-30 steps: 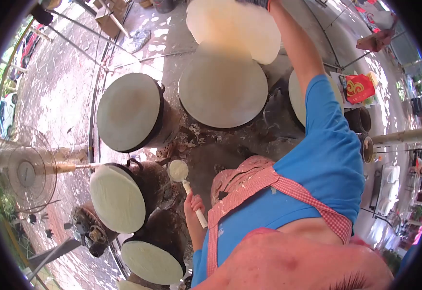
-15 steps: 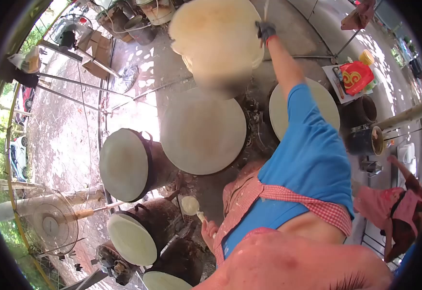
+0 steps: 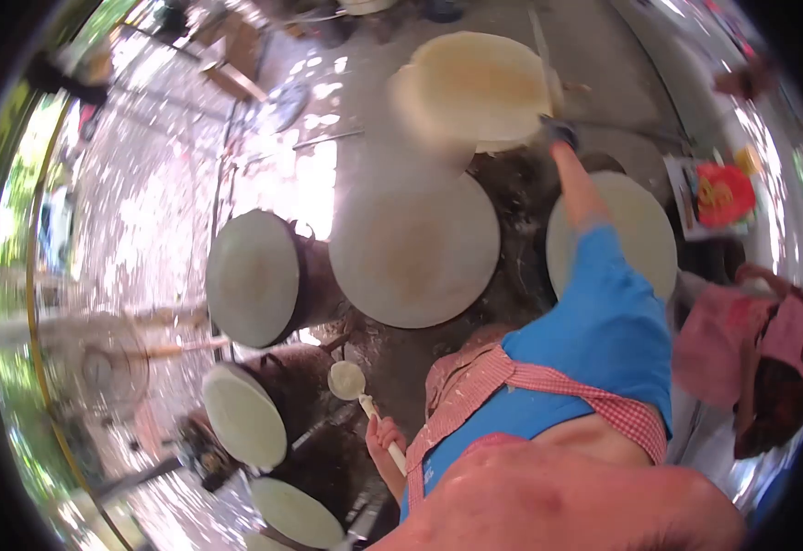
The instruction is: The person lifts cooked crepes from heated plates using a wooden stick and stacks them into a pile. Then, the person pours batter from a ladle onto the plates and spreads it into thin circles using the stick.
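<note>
My left hand is closed around the pale handle of a ladle, whose round bowl is coated with light batter. It is low, close to my apron. My right hand, in a dark glove, is stretched far forward at the edge of a large thin round pancake. A long thin stick runs up from that hand along the pancake's right side. Motion blurs the pancake's left edge. Nearer to me lies a big round griddle with a brownish patch on its surface.
More round griddles stand around me: one at the right, one at the left and others at lower left. A red bag lies at the right. Another person in pink is at far right. A fan stands left.
The pancake and my gloved right hand have moved right relative to the big griddle, and the pancake looks smaller. My left hand has shifted slightly left with the ladle. The view has turned.
</note>
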The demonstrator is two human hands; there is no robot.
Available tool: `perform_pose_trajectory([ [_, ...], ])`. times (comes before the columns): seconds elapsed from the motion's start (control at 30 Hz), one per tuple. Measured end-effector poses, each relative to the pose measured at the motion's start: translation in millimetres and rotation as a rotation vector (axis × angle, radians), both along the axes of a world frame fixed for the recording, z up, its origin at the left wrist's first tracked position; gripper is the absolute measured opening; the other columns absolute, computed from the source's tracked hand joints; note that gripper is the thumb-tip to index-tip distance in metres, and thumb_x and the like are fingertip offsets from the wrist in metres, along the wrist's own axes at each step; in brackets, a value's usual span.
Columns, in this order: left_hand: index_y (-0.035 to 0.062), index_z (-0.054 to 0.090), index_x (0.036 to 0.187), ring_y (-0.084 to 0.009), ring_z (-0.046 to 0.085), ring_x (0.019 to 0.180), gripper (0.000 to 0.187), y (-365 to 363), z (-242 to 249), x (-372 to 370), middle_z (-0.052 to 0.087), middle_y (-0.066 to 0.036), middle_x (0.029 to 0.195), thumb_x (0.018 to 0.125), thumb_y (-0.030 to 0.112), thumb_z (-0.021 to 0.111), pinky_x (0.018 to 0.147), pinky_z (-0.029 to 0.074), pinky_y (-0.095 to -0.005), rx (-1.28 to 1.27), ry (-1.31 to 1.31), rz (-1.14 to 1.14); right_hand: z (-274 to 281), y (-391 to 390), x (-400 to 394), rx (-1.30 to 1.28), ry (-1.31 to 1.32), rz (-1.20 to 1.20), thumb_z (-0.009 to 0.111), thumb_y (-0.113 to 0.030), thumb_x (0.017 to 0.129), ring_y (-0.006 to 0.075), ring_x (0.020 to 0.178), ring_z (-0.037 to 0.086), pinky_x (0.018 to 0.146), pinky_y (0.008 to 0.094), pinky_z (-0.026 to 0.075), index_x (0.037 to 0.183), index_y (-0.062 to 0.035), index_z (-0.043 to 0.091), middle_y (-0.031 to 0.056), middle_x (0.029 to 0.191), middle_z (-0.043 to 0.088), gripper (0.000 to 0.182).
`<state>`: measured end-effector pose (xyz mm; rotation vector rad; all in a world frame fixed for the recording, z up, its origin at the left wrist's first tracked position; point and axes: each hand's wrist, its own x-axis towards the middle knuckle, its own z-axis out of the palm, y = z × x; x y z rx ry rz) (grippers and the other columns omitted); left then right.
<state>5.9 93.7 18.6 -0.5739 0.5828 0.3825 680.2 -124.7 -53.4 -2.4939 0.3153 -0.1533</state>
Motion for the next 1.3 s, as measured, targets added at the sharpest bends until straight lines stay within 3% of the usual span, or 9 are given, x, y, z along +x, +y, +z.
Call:
perform_pose_trajectory([
  [0.13,0.0102,0.054,0.099,-0.006,0.027,0.034,0.021,-20,-19,-9,0.029,0.002,0.05,0.089,0.021,0.039,0.03,0.024,-0.0192,0.052,0.033,0.027,0,35,-16,-0.304,-0.3,0.299,0.049,-0.05,0.076,0.0329,0.089,0.055,0.075,0.0402,0.043,0.099,-0.0044,0.056,0.017,0.099,0.057,0.052],
  [0.33,0.0096,0.036,0.056,-0.007,0.027,0.029,0.037,-51,-29,-33,0.03,0.001,0.042,0.087,0.029,0.042,0.025,0.022,-0.0195,0.216,0.239,0.26,-28,264,-130,0.281,-0.27,1.171,0.059,-0.029,0.077,0.0214,0.069,0.058,0.062,0.0319,0.046,0.102,-0.0018,0.054,0.0094,0.083,0.061,0.037],
  [0.47,0.0106,0.04,0.063,-0.0058,0.027,0.031,0.028,-117,-40,-90,0.028,0.002,0.045,0.087,0.025,0.046,0.026,0.023,-0.0183,0.047,0.078,0.693,24,363,-332,0.236,0.714,1.575,0.061,-0.024,0.076,0.0041,0.041,0.033,0.031,0.021,0.026,0.102,-0.0056,0.056,-0.0046,0.059,0.043,0.032],
  [0.53,0.0119,0.044,0.069,-0.0053,0.027,0.032,0.022,-165,-46,-112,0.027,0.003,0.046,0.087,0.024,0.046,0.026,0.022,-0.018,0.041,-0.003,0.854,-19,388,-405,0.116,0.499,2.096,0.062,-0.023,0.075,0.0069,0.048,0.04,0.043,0.0237,0.034,0.091,-0.0032,0.06,-0.002,0.062,0.051,0.026],
  [0.7,0.0153,0.042,0.087,-0.0064,0.028,0.036,0.01,-310,-58,-188,0.032,0.001,0.056,0.089,0.025,0.042,0.027,0.024,-0.0179,0.39,0.388,1.312,35,326,-698,-0.303,0.14,2.751,0.061,-0.033,0.074,0.0195,0.06,0.052,0.054,0.0309,0.041,0.087,-0.0034,0.057,0.0125,0.067,0.054,0.032],
  [0.83,0.024,0.035,0.111,-0.0071,0.03,0.036,0.027,-408,-57,-265,0.038,-0.002,0.063,0.087,0.014,0.041,0.026,0.022,-0.0172,0.441,0.959,1.4,34,229,-911,0.357,-0.144,3.271,0.056,-0.029,0.075,0.0313,0.079,0.056,0.066,0.0409,0.043,0.092,-0.0066,0.058,0.0165,0.087,0.058,0.028],
  [1.07,0.0112,0.036,0.104,-0.01,0.03,0.032,0.024,-509,-216,-388,0.037,-0.002,0.055,0.082,0.005,0.041,0.028,0.024,-0.0224,-0.012,1.054,1.287,-33,34,-1105,-0.696,-1.689,3.356,0.055,-0.034,0.073,0.03,0.078,0.057,0.069,0.0381,0.044,0.089,-0.0091,0.06,0.0128,0.08,0.06,0.03],
  [1.17,0.0043,0.037,0.089,-0.0108,0.029,0.031,0.011,-530,-335,-426,0.033,-0.001,0.049,0.081,0.007,0.045,0.028,0.026,-0.0243,-0.333,0.962,0.905,22,17,-1113,-0.608,-0.894,3.695,0.054,-0.04,0.071,0.0299,0.075,0.058,0.065,0.0385,0.045,0.083,-0.0112,0.062,0.0121,0.083,0.061,0.032],
  [1.3,0.0035,0.037,0.07,-0.0106,0.03,0.031,0.017,-495,-280,-419,0.033,0.0,0.048,0.08,0.012,0.049,0.028,0.027,-0.0239,-0.24,1.135,0.978,-45,39,-1072,-0.84,-0.803,3.486,0.053,-0.043,0.073,0.0313,0.078,0.058,0.067,0.0388,0.045,0.087,-0.011,0.061,0.0147,0.084,0.06,0.036],
])
